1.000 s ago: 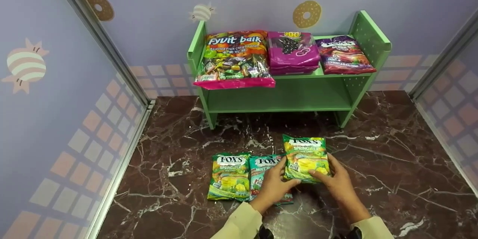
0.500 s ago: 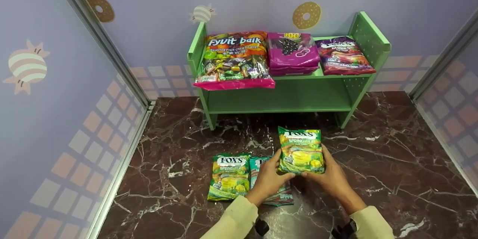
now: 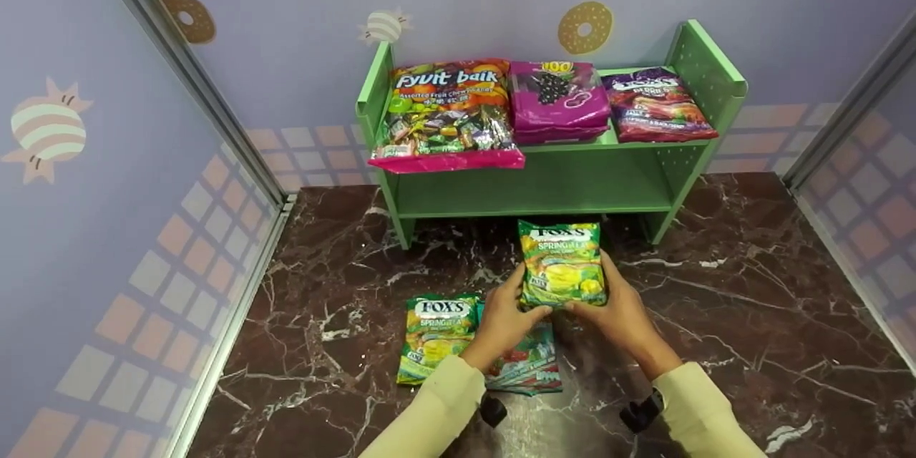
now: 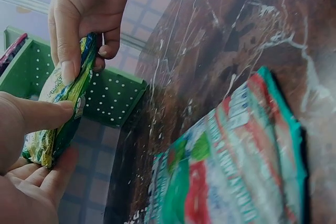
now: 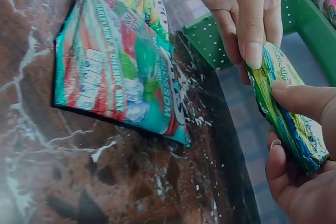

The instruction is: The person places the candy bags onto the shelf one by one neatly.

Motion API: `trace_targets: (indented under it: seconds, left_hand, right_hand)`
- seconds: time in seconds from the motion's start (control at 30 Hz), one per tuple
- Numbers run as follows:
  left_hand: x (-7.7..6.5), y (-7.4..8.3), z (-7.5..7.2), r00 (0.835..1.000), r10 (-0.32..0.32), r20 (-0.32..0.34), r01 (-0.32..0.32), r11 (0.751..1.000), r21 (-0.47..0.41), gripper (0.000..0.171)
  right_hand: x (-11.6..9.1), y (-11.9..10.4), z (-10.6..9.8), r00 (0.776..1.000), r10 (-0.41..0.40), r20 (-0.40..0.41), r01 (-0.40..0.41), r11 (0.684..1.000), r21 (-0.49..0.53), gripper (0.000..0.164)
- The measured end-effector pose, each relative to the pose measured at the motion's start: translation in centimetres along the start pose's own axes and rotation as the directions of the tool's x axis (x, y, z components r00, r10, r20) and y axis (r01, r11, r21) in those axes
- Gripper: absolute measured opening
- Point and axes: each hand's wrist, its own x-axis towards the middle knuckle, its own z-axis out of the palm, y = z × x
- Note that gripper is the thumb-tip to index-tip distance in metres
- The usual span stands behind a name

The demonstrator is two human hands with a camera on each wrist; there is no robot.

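Observation:
Both hands hold one yellow-green candy bag (image 3: 562,265) labelled Fox's Spring Tea, above the floor in front of the shelf. The left hand (image 3: 503,318) grips its left lower side and the right hand (image 3: 621,311) its right lower side, thumbs at the near edge. Both wrist views show thumbs on top and fingers beneath the bag. Under the left forearm lies a teal mint candy bag (image 5: 121,72), partly hidden in the head view. Left of it, touching or nearly so, lies another yellow-green candy bag (image 3: 436,336).
A green two-tier shelf (image 3: 537,193) stands against the back wall. On its top tier sit a Fruit candy bag (image 3: 451,114), a purple package (image 3: 558,104) and a red-purple Fox's Berries bag (image 3: 658,106). Panel walls (image 3: 129,229) enclose the dark marble surface (image 3: 322,386).
Both hands have carried the held candy bag forward and slightly left, closer to the shelf. The right thumb has shifted from the bag's face to its near edge. The bags lying down stay put.

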Motion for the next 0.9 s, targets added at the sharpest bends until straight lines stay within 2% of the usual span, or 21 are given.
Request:
trace_targets:
  seconds: [0.13,0.37,0.6,0.9]
  left_hand:
    - [0.6,0.0,-0.5,1.0,0.006,-0.019,-0.006,1.0,0.009,0.08]
    - [1.9,0.0,-1.2,0.998,-0.054,-0.02,0.054,0.998,0.016,0.081]
    - [3.2,0.0,-1.8,0.996,-0.084,-0.026,0.084,0.996,0.014,0.08]
    - [4.7,0.1,-2.2,0.997,-0.056,-0.056,0.056,0.998,0.009,0.079]
  right_hand:
    - [0.9,-0.4,0.1,1.0,-0.015,-0.001,0.015,1.0,-0.013,0.104]
    - [2.3,-0.9,0.3,0.999,-0.034,-0.003,0.034,0.999,0.021,0.103]
    - [3.7,-1.4,0.4,1.0,-0.019,0.013,0.019,1.0,0.009,0.101]
    - [5.1,-1.9,0.4,1.0,0.002,0.006,-0.002,1.0,0.004,0.099]
